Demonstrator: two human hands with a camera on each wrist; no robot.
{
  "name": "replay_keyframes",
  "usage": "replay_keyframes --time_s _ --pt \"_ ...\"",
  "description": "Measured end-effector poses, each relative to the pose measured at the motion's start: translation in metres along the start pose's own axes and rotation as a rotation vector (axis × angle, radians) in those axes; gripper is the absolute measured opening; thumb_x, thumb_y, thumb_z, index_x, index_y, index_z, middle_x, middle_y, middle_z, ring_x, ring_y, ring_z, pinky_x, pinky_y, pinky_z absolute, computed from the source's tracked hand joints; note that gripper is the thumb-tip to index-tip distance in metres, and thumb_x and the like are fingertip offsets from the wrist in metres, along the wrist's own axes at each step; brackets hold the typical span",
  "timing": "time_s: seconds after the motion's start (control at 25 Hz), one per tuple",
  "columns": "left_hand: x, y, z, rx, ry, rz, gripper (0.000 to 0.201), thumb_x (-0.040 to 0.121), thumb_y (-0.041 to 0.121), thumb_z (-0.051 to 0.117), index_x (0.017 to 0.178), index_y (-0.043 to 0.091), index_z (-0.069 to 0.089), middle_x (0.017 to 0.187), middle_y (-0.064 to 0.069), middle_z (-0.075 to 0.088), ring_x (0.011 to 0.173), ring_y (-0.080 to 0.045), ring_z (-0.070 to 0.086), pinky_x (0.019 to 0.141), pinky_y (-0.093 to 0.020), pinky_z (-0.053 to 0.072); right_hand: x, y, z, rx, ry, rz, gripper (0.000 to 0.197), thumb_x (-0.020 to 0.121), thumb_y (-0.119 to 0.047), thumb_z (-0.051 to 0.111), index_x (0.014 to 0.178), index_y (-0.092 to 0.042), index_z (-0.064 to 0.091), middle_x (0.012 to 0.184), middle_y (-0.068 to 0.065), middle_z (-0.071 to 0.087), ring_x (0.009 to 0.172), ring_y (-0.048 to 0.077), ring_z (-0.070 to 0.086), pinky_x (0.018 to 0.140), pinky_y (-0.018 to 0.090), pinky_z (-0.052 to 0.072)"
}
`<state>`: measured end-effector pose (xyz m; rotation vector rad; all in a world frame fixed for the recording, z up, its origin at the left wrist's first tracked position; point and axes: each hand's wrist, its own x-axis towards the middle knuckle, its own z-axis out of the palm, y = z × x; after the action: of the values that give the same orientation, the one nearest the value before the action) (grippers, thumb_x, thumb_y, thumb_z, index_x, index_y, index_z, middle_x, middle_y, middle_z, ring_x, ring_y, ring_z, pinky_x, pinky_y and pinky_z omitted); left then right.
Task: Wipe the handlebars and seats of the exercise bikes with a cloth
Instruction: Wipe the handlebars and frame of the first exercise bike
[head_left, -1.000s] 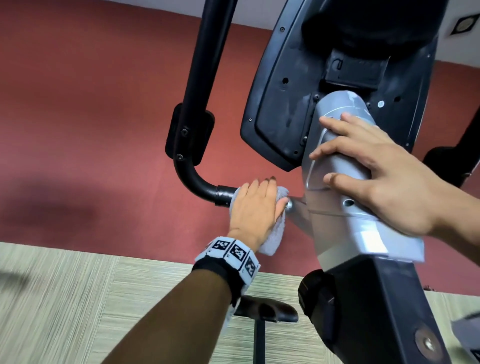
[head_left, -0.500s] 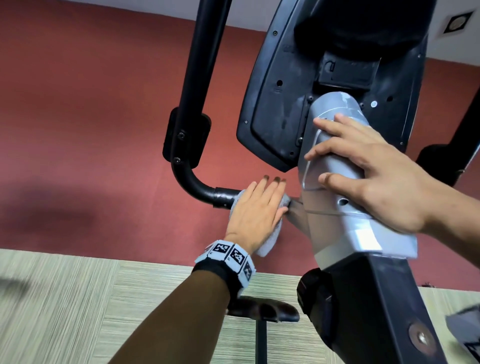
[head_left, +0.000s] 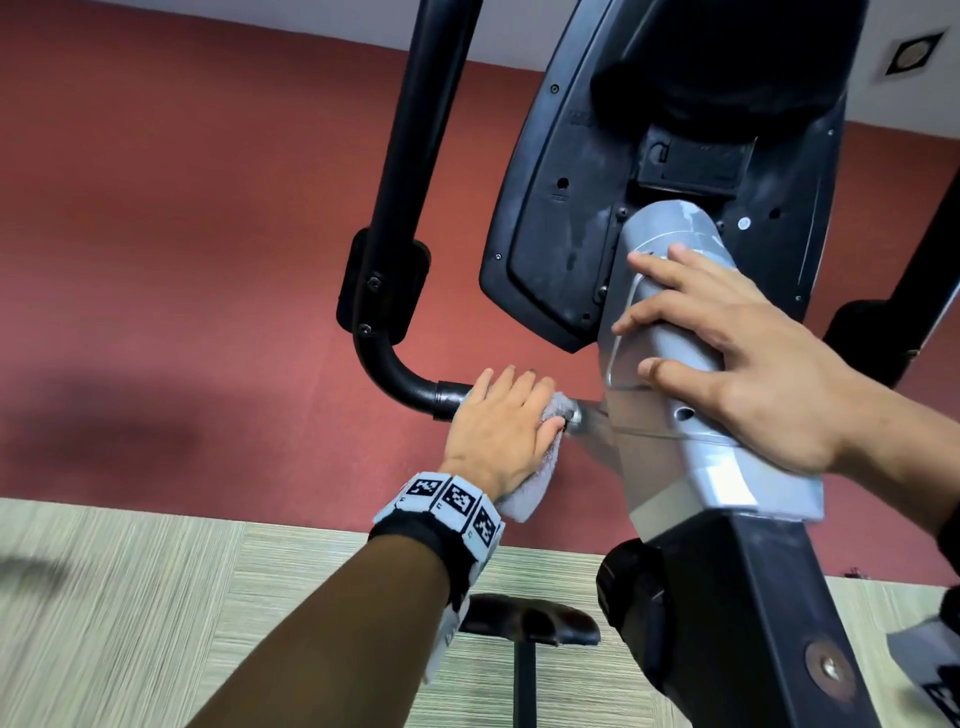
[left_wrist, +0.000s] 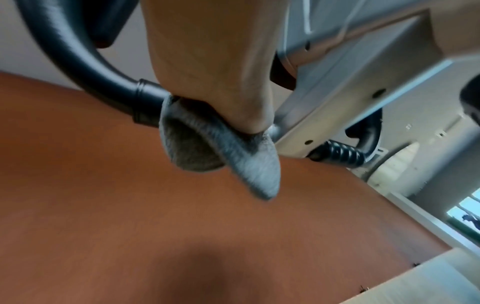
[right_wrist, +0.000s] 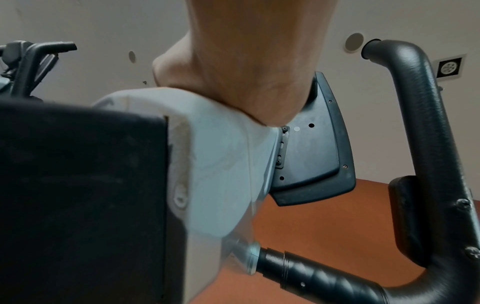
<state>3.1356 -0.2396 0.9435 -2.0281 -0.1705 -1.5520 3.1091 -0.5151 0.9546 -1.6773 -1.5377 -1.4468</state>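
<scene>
My left hand (head_left: 511, 410) lies over a grey cloth (head_left: 524, 499) on the black handlebar (head_left: 400, 374), on the short straight stretch beside the stem. Its fingers rest on top of the cloth and the thumb closes on it from the right. In the left wrist view the cloth (left_wrist: 228, 156) folds under the bar (left_wrist: 109, 76) and hangs down. My right hand (head_left: 727, 364) rests flat with spread fingers on the grey column housing (head_left: 727, 483) and holds nothing. A black seat (head_left: 524, 621) shows low down, below my left forearm.
The black back of the console (head_left: 561, 208) rises just above both hands. The bike's right handlebar (head_left: 924, 291) stands at the far right edge. Another bike's handlebars (right_wrist: 39, 51) show at the far left of the right wrist view. Behind is a red wall panel.
My left hand has rocked on the cloth, fingers swinging right and back, staying on the same stretch of bar. The right hand has kept its place on the housing.
</scene>
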Motion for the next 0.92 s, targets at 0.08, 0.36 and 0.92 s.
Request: replay_keyframes --time_s 0.08,0.36,0.92 --pt "-0.006 -0.013 -0.005 0.009 0.040 -0.152 0.052 0.103 0.039 0.017 0.136 0.016 0.050 0.133 -0.004 0.059 0.129 -0.023 0.047 0.120 -0.043 0.024 0.001 0.000 -0.001 -0.011 -0.006 0.002 0.049 0.070 -0.063 0.043 0.110 -0.043 0.062 0.163 -0.024 0.025 0.152 -0.008 0.001 0.125 0.025 0.005" --pt "-0.005 -0.008 -0.003 0.109 0.053 -0.247 0.056 0.107 0.042 0.018 0.144 0.006 0.040 0.144 -0.012 0.051 0.141 -0.032 0.038 0.123 -0.045 0.020 0.001 0.003 0.001 -0.020 0.008 -0.005 0.047 0.071 -0.063 0.043 0.110 -0.044 0.062 0.161 -0.026 0.025 0.152 -0.007 0.002 0.126 0.029 0.006" --pt "-0.005 -0.036 -0.012 -0.094 -0.054 -0.158 0.063 0.108 0.042 0.015 0.157 0.005 0.029 0.159 -0.010 0.041 0.150 -0.021 0.030 0.125 -0.035 0.010 0.001 0.003 0.000 -0.010 0.000 -0.016 0.047 0.071 -0.066 0.044 0.109 -0.045 0.062 0.161 -0.029 0.025 0.151 -0.010 0.001 0.125 0.028 0.006"
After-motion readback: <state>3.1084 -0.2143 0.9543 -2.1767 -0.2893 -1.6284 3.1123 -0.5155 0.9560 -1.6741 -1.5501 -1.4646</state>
